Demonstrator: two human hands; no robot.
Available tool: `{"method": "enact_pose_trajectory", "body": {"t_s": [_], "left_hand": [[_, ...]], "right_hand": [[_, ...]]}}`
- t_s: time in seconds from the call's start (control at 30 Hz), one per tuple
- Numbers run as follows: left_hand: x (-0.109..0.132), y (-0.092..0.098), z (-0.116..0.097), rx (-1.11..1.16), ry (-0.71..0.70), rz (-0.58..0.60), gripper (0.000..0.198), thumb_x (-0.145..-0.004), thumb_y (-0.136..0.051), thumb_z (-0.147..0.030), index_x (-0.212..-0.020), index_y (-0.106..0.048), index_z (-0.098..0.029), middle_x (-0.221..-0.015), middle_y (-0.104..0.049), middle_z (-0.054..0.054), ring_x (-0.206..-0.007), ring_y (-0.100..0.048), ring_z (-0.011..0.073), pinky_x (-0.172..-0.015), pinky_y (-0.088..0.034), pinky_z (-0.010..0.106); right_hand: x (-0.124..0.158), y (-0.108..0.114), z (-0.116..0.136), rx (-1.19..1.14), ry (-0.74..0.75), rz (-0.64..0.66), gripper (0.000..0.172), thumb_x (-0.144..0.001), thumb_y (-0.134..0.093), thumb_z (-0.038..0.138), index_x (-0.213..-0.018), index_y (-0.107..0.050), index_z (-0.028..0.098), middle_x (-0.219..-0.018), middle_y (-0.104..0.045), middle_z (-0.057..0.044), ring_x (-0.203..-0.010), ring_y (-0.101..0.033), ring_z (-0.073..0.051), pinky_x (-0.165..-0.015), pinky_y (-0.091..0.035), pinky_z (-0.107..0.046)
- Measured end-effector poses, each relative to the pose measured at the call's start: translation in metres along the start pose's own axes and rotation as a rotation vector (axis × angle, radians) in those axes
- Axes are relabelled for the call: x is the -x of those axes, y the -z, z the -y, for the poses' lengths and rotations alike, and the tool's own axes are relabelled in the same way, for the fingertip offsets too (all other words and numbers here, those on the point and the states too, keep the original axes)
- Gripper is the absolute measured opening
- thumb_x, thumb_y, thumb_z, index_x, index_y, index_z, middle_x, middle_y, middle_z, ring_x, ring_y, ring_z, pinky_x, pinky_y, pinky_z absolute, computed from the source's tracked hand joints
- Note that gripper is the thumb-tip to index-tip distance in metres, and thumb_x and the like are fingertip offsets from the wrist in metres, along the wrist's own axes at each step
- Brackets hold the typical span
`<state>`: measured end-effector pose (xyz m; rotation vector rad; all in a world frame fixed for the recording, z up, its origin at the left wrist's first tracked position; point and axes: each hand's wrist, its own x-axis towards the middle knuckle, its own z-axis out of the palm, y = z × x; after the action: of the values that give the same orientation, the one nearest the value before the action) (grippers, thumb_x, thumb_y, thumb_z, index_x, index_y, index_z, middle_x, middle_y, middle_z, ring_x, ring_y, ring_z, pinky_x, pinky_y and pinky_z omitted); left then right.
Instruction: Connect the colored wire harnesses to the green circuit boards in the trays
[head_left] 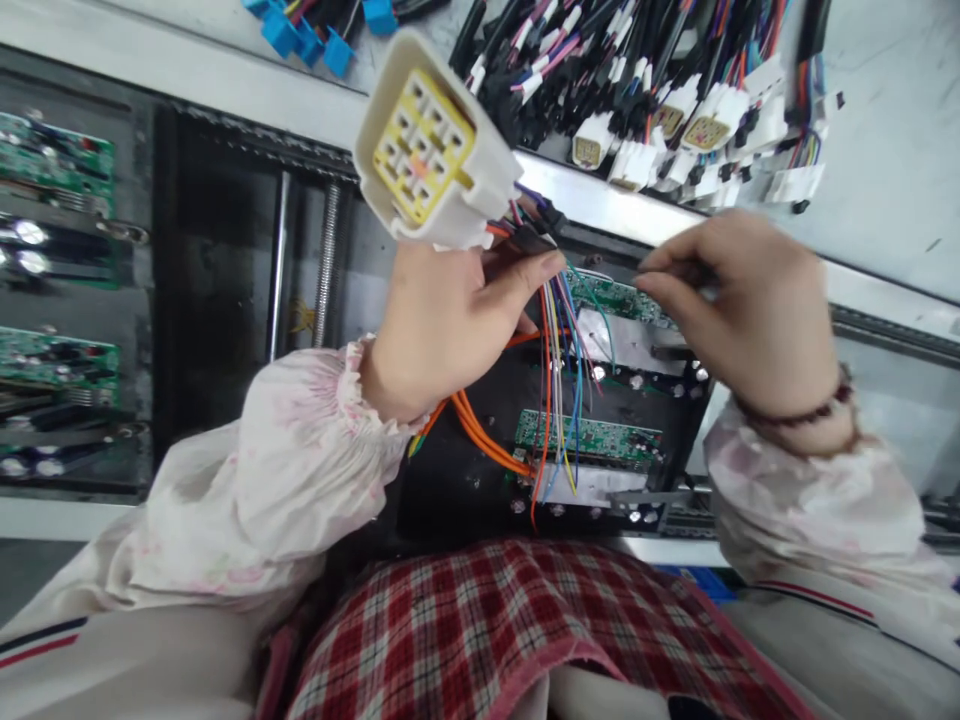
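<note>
White plastic connector (427, 145) already wired, our left hand (442, 320) closes on its coloured wires (559, 370) over a green circuit board (619, 298); our right hand (739, 320) pinches narrow, perhaps on nothing.

No wording can be read here. The white tags (795, 182) on the wire bundles (600, 90), the printing on the green circuit board (589, 435) and a small gold mark (302, 316) are all too small or blurred to make out.

Electronics workshop (circuit boards (589, 435), wiring harnesses (622, 100))
</note>
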<state>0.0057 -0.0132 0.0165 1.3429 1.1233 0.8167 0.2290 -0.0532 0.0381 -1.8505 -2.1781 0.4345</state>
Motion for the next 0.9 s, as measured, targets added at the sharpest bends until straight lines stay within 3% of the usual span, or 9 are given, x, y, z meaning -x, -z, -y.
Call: {"method": "enact_pose_trajectory", "body": {"t_s": [0.17,0.33,0.47,0.6,0.73,0.9], "left_hand": [[-0.003,-0.003,-0.001,0.12,-0.017,-0.022,0.027,-0.084,-0.068,-0.008,-0.093,-0.047,-0.022,-0.087,-0.064,0.0,-0.066,-0.068,0.0148,-0.045,-0.057,0.02],[-0.007,-0.004,0.003,0.119,-0.003,-0.04,0.024,-0.084,-0.069,-0.011,-0.092,-0.049,-0.021,-0.084,-0.063,0.001,-0.065,-0.066,0.0142,-0.046,-0.057,0.019],[-0.005,-0.004,0.006,0.048,-0.047,-0.061,0.016,-0.088,-0.068,-0.02,-0.096,-0.054,-0.02,-0.087,-0.064,0.002,-0.065,-0.065,0.0135,-0.048,-0.056,0.02],[-0.005,-0.004,0.008,0.009,-0.066,-0.06,0.016,-0.088,-0.068,-0.023,-0.095,-0.054,-0.021,-0.091,-0.065,0.003,-0.061,-0.063,0.0126,-0.046,-0.053,0.02],[-0.006,-0.003,0.007,-0.013,-0.049,-0.066,0.022,-0.087,-0.07,-0.025,-0.095,-0.05,-0.022,-0.086,-0.065,0.001,-0.049,-0.059,0.0109,-0.041,-0.048,0.021],[-0.006,0.0,0.007,-0.046,-0.074,-0.056,0.028,-0.084,-0.074,-0.028,-0.094,-0.048,-0.026,-0.074,-0.065,-0.003,-0.046,-0.058,0.0128,-0.046,-0.05,0.026]], "right_hand": [[0.029,0.007,0.032,-0.118,0.014,0.045,0.011,-0.092,-0.059,0.03,-0.084,-0.063,0.024,-0.079,-0.061,-0.003,-0.075,-0.06,-0.02,-0.066,-0.046,-0.035],[0.023,-0.002,0.035,-0.118,-0.083,-0.246,0.011,-0.093,-0.059,0.022,-0.097,-0.068,0.027,-0.09,-0.072,-0.002,-0.085,-0.067,-0.02,-0.075,-0.05,-0.036],[0.014,-0.017,0.028,-0.092,-0.057,-0.22,0.011,-0.092,-0.06,0.023,-0.09,-0.07,0.027,-0.087,-0.073,-0.002,-0.085,-0.068,-0.021,-0.074,-0.052,-0.037],[0.013,-0.025,0.026,-0.081,-0.108,-0.285,0.002,-0.089,-0.067,0.028,-0.087,-0.066,0.027,-0.084,-0.072,0.0,-0.079,-0.068,-0.019,-0.069,-0.051,-0.035],[0.01,-0.029,0.025,-0.041,-0.126,-0.263,0.011,-0.087,-0.07,0.029,-0.08,-0.062,0.026,-0.073,-0.068,0.002,-0.068,-0.066,-0.017,-0.06,-0.046,-0.033],[0.007,-0.03,0.026,-0.062,-0.132,-0.248,0.014,-0.089,-0.067,0.031,-0.078,-0.06,0.026,-0.074,-0.069,0.002,-0.069,-0.066,-0.017,-0.059,-0.046,-0.034]]}}
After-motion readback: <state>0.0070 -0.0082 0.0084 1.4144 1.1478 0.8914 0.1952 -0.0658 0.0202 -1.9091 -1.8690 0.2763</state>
